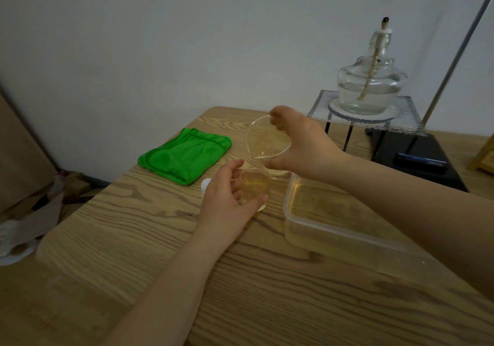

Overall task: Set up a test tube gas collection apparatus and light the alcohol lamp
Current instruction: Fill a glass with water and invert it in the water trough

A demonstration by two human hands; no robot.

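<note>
The right hand (302, 145) has its grip clamped on a tilted beaker (267, 137), spout just above a small jar (254, 185) clasped by the left hand (227, 198) on the desk (133, 225). The lamp (370, 84) stands far right on mesh (401, 116), unlit. A tub (334, 228) sits near right.

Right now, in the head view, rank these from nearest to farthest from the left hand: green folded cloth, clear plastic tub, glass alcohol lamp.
From the left hand:
1. Green folded cloth, just behind it to the left; the clear plastic tub, just right, is too close to call.
2. Glass alcohol lamp, far back right on the mesh stand.
</note>
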